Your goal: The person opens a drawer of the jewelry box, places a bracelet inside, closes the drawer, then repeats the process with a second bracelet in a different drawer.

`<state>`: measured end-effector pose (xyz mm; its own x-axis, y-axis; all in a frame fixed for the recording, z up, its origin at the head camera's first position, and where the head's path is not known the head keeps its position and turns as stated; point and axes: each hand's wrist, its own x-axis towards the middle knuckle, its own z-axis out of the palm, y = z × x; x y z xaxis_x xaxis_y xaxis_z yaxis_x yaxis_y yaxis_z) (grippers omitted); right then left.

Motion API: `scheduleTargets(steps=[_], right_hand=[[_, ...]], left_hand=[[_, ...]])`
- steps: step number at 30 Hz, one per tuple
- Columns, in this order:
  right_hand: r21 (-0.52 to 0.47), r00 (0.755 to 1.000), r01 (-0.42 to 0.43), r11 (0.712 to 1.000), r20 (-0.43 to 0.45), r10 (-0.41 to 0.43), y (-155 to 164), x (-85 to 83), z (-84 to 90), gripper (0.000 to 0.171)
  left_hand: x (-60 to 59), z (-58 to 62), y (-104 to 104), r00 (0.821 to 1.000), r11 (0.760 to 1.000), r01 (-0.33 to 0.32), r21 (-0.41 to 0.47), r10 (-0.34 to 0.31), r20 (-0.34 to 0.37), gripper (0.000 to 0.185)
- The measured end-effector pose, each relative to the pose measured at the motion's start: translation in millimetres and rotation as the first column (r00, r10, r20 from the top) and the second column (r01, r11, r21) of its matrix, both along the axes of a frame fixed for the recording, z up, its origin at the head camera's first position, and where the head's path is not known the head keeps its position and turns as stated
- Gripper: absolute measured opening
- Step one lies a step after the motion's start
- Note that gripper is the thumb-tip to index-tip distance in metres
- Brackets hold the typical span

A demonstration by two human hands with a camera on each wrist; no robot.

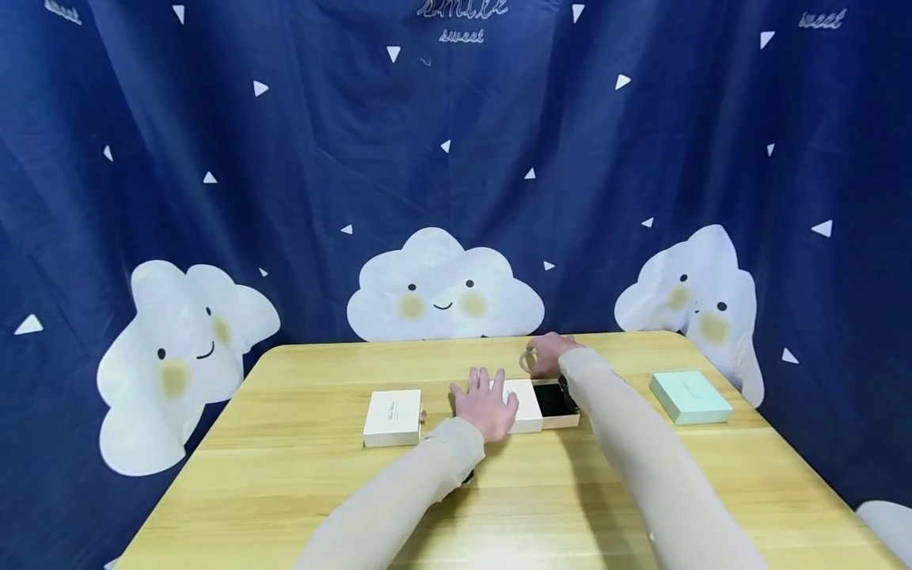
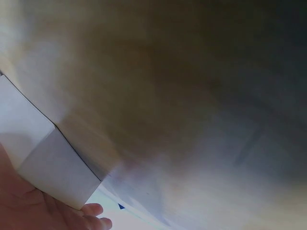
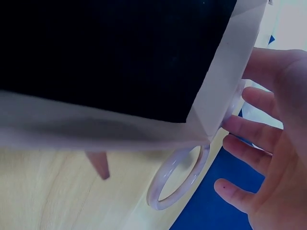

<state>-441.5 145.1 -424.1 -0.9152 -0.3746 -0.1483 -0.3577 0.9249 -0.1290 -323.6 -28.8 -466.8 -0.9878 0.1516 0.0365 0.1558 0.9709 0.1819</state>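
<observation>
My left hand rests with spread fingers on the white sleeve of a drawer box. In the left wrist view, the palm and fingers lie along that white box. A drawer with black lining sticks out of the sleeve to the right. Just behind the drawer, my right hand pinches a pale bangle. The right wrist view shows the lavender-white bangle beyond the drawer's corner; the drawer wall hides part of it and of the grip.
Left of my left hand lies another white box with a small pull tab on its right side. A mint-green box sits at the table's right. Behind the wooden table hangs a blue curtain with cloud prints.
</observation>
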Motion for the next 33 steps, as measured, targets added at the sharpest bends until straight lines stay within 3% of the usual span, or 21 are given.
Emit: scheduleTargets(steps=[20, 33], right_hand=[[0.026, 0.994, -0.076, 0.997, -0.079, 0.077, 0.4, -5.4, 3.4, 0.061], [0.021, 0.991, -0.103, 0.994, -0.087, 0.104, -1.2, 9.0, 18.3, 0.062]], left_hand=[[-1.4, 4.7, 1.7, 1.000, 0.999, 0.000, -0.038, 0.001, 0.025, 0.065], [-2.4, 0.1, 0.6, 0.999, 0.999, -0.005, -0.043, 0.007, 0.046, 0.065]])
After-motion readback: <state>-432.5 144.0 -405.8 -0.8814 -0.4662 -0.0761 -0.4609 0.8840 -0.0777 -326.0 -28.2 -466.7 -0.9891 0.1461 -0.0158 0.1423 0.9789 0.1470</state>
